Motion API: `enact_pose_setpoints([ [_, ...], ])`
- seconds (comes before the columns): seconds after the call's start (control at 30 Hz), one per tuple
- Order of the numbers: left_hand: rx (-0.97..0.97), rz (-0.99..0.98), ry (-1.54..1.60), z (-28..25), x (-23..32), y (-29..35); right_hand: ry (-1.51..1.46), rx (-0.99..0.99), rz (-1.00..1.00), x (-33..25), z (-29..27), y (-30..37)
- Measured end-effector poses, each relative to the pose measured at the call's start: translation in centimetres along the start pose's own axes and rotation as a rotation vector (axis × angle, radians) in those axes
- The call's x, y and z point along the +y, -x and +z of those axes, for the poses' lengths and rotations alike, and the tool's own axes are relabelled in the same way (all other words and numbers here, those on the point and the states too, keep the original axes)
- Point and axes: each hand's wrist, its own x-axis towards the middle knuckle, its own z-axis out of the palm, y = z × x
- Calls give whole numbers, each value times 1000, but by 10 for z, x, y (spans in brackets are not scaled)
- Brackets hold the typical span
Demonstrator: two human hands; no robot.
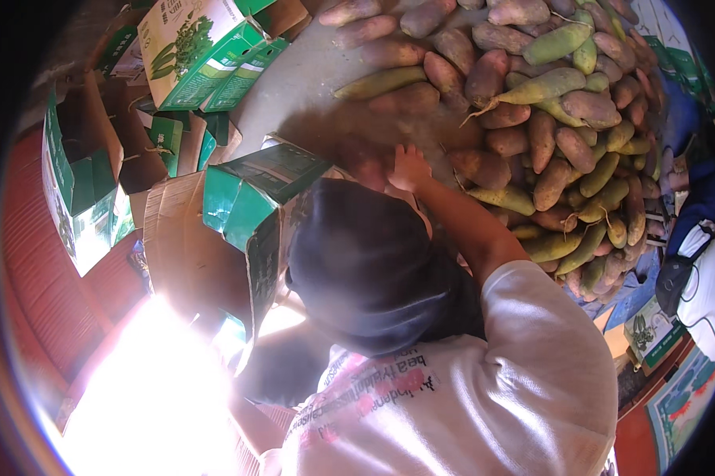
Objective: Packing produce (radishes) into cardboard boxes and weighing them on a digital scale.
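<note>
Neither my left hand nor my right hand shows. Another person in a dark cap [373,270] and white shirt [468,397] bends forward just in front of me and fills the lower middle. That person's right arm stretches toward the heap, and the hand [411,168] is at a blurred reddish root [365,165]; whether it grips the root I cannot tell. Large reddish and green root vegetables [544,151], like long radishes, lie heaped on the right. By the person's left side stands an open green carton [266,178]; its inside is mostly hidden.
More open cartons [84,178] stand on the left, one green-and-white carton [191,51] upright behind them. Grey floor [294,87] shows between cartons and heap. A white bundle with a black strap [711,293] is at the far right. Glare washes out the lower left.
</note>
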Motion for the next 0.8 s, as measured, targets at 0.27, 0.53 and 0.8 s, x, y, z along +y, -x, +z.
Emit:
enact_pose_setpoints([
  [0.27, 22, 14, 1, 14, 13, -12, -241, 12, -50, -49, 21, -59],
  [0.53, 26, 27, -21, 20, 27, -33, 14, -134, 26, -80, 2, -45],
  [0.8, 31, 6, -31, 16, 20, -27, 317, 97, -169, -73, -65, -6],
])
